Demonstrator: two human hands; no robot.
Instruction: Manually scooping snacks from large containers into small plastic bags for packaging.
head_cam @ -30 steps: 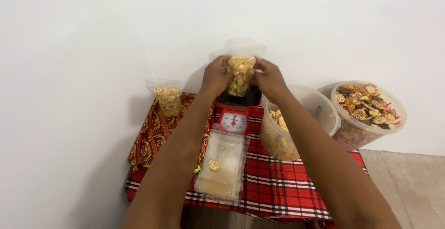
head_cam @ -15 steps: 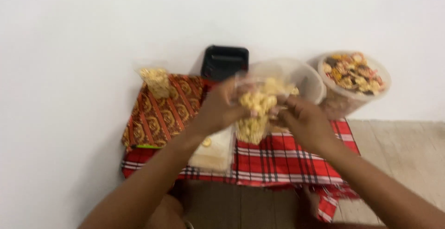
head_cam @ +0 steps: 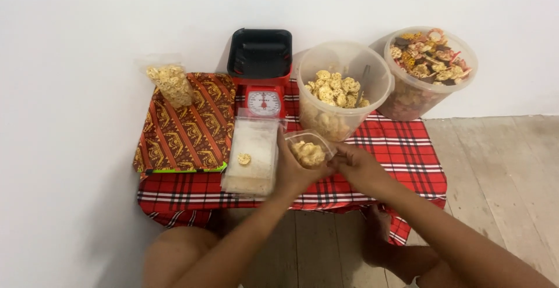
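My left hand (head_cam: 293, 170) and my right hand (head_cam: 359, 165) both grip a small clear plastic bag of pale yellow crackers (head_cam: 308, 151), held low over the front of the red checked cloth (head_cam: 396, 160). Just behind the bag stands a clear tub of the same yellow crackers (head_cam: 342, 90). To its left is a red kitchen scale (head_cam: 263, 99) with an empty black tray (head_cam: 260, 52) on top.
A stack of empty clear bags (head_cam: 251, 157) with one loose cracker lies left of my hands. A filled bag (head_cam: 170, 83) stands on an orange patterned board (head_cam: 189, 125). A tub of mixed coloured crackers (head_cam: 430, 69) sits at the right, against the white wall.
Both hands brought the bag of crackers down off the scale's tray and toward me, to the front of the cloth. The camera view tilted downward.
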